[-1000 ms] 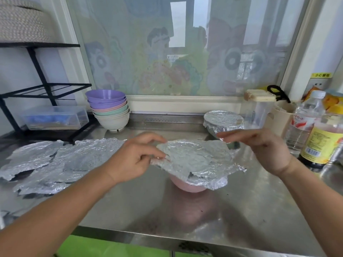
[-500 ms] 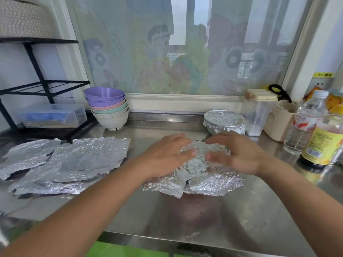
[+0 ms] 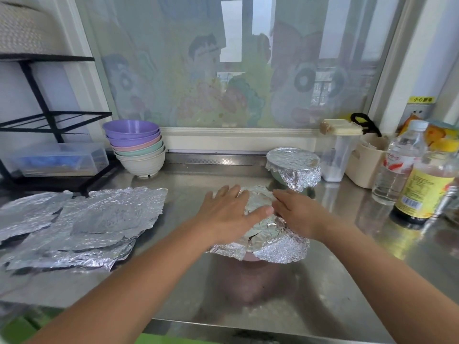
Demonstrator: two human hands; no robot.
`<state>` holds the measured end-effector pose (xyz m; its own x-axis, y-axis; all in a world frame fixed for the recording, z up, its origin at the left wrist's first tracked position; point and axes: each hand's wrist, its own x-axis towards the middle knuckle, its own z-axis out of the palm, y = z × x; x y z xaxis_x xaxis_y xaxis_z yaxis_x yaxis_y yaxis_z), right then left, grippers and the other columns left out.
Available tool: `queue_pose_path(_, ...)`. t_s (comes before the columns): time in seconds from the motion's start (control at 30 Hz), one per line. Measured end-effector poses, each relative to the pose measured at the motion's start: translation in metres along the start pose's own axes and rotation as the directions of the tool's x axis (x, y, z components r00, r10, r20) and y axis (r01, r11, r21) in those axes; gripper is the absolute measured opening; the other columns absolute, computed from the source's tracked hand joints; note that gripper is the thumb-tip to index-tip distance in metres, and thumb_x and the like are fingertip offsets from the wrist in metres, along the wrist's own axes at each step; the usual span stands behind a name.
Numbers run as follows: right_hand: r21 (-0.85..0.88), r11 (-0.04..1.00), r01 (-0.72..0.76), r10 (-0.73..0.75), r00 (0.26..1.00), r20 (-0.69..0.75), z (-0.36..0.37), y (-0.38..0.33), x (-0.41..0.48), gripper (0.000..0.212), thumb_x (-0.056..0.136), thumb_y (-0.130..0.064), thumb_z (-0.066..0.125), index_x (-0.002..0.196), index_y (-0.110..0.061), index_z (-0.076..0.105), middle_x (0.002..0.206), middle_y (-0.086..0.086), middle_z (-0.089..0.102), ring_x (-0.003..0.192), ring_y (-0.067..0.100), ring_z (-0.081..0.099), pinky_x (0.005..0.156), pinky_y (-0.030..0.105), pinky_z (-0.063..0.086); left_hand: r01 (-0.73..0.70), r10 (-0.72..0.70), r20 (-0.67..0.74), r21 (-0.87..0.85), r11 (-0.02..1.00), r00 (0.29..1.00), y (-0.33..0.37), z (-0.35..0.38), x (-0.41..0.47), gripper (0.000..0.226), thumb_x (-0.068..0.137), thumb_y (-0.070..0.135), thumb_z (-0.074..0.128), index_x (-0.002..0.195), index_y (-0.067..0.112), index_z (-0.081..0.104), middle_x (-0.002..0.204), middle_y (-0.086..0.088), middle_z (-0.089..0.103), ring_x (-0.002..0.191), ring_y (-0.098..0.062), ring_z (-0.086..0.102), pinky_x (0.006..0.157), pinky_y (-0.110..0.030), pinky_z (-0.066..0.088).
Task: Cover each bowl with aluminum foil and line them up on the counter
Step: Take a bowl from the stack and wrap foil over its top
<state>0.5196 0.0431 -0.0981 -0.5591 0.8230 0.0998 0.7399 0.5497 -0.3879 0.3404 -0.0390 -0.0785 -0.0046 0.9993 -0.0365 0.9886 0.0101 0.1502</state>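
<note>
fingers: the left fingers (image 3: 229, 192) lie straight and slightly spread, flat on the foil; the right fingers (image 3: 282, 196) lie flat too, close together. neither set grips anything.
left hand (image 3: 223, 214): palm down on the left half of the bowl's top, thumb reaching toward the middle, likely to pin the sheet so it does not slide.
right hand (image 3: 300, 214): palm down on the right half, just beside the left thumb, pressing the foil against the rim below.
foil sheet (image 3: 275, 248): directly under both palms, draped over the bowl. its near edges flare out loose and are not tucked, and a small tear shows near the front.
pink bowl (image 3: 250, 258): under the sheet, mid-worktop. only a sliver of its near wall shows below the foil.
step in hand: flattening the top, by the look of it; folding the edges down round the rim is not yet done.
covered bowl (image 3: 293, 162): wrapped, behind the hands near the window, where the line seems to begin.
stack of bowls (image 3: 136, 147): back left, uncovered, well apart from the hands.
spare foil sheets (image 3: 99, 219): overlapping to the left, within easy reach.
worktop (image 3: 248, 306): steel, carrying all of it.
</note>
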Motion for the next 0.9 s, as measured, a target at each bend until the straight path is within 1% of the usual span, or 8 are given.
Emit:
queue_pose_path(0.1, -0.036, 0.999, -0.011, 0.01, 1.0, -0.013, -0.002, -0.002, -0.005, 0.023, 0.104, -0.028, 0.037, 0.088, -0.015, 0.048, 0.093, -0.001, 0.053, 0.095, 0.026, 0.054, 0.074, 0.034, 0.036, 0.002, -0.004, 0.101, 0.02, 1.0, 0.995, 0.001, 0.005, -0.009, 0.122, 0.058, 0.095, 0.011, 0.155, 0.022, 0.0, 0.162, 0.0, -0.012, 0.148, -0.02, -0.013, 0.118, -0.055, 0.0)
queue_pose_path(0.2, -0.175, 0.982, 0.063, -0.078, 0.994, -0.082, -0.008, -0.01, -0.006, 0.032, 0.104, -0.022, 0.038, 0.131, -0.009, 0.049, 0.142, 0.009, 0.047, 0.135, 0.026, 0.039, 0.104, 0.035, 0.032, -0.008, 0.002, 0.106, 0.057, 0.998, 0.994, 0.001, 0.008, -0.007, 0.129, 0.056, 0.099, 0.023, 0.155, 0.021, -0.003, 0.162, -0.002, -0.014, 0.148, -0.022, -0.016, 0.117, -0.057, 0.0)
queue_pose_path(0.33, 0.011, 0.998, 0.064, -0.064, 0.998, -0.009, 0.001, -0.024, -0.003, 0.054, 0.104, -0.037, 0.038, 0.152, -0.014, 0.03, 0.162, 0.001, 0.021, 0.149, 0.015, 0.014, 0.121, 0.035, 0.014, -0.022, 0.015, 0.099, 0.078, 0.997, 0.995, 0.001, 0.011, -0.004, 0.131, 0.056, 0.099, 0.03, 0.155, 0.02, -0.003, 0.162, -0.004, -0.014, 0.148, -0.023, -0.016, 0.117, -0.056, 0.002)
queue_pose_path(0.5, 0.348, 0.937, -0.033, 0.073, 0.992, -0.103, 0.019, -0.013, -0.001, 0.052, 0.098, -0.043, 0.05, 0.142, -0.016, 0.049, 0.151, -0.002, 0.039, 0.134, 0.019, 0.043, 0.113, 0.037, 0.032, -0.047, 0.029, -0.14, -0.128, 0.991, 0.99, -0.003, 0.016, -0.013, 0.121, 0.057, 0.092, 0.045, 0.154, 0.025, 0.018, 0.162, -0.001, 0.005, 0.148, -0.018, 0.002, 0.12, -0.042, 0.011)
queue_pose_path(0.67, 0.806, 0.592, -0.031, 0.251, 0.957, -0.148, 0.034, -0.014, -0.004, 0.043, 0.094, -0.037, 0.059, 0.132, -0.017, 0.06, 0.128, -0.001, 0.063, 0.107, 0.016, 0.064, 0.093, 0.043, 0.054, 0.004, -0.296, -0.34, -0.65, 0.759, 0.893, -0.008, 0.039, -0.01, 0.067, 0.087, 0.067, 0.05, 0.136, 0.022, 0.051, 0.146, 0.001, 0.046, 0.13, -0.017, 0.045, 0.111, -0.036, 0.033)
queue_pose_path(0.77, 0.956, 0.29, 0.037, 0.342, 0.929, -0.14, 0.037, -0.023, -0.008, 0.022, 0.098, -0.02, 0.053, 0.111, -0.014, 0.069, 0.094, -0.005, 0.075, 0.085, 0.01, 0.071, 0.072, 0.03, 0.058, -0.077, -0.413, -0.303, -0.873, 0.481, 0.859, -0.009, 0.049, -0.002, 0.036, 0.086, 0.036, 0.065, 0.121, 0.028, 0.057, 0.12, -0.007, 0.063, 0.082, -0.018, 0.07, 0.067, -0.038, 0.056)
queue_pose_path(0.83, 0.993, 0.1, 0.054, 0.379, 0.921, -0.088, 0.042, -0.023, -0.007, 0.017, 0.094, -0.021, 0.059, 0.099, -0.016, 0.075, 0.093, 0.002, 0.074, 0.092, 0.023, 0.071, 0.08, 0.035, 0.055, -0.108, -0.447, -0.257, -0.937, 0.331, 0.857, -0.009, 0.053, 0.001, 0.033, 0.086, 0.025, 0.068, 0.117, 0.028, 0.057, 0.115, -0.009, 0.062, 0.07, -0.015, 0.069, 0.053, -0.031, 0.049)
queue_pose_path(0.9, 0.997, 0.06, 0.037, 0.411, 0.91, -0.059, 0.045, -0.025, -0.006, 0.019, 0.089, -0.034, 0.064, 0.093, -0.02, 0.077, 0.102, 0.004, 0.073, 0.1, 0.027, 0.068, 0.092, 0.04, 0.051, -0.103, -0.461, -0.239, -0.948, 0.301, 0.854, -0.01, 0.055, 0.003, 0.045, 0.078, 0.04, 0.068, 0.12, 0.03, 0.058, 0.118, -0.005, 0.063, 0.084, -0.016, 0.07, 0.064, -0.038, 0.055)
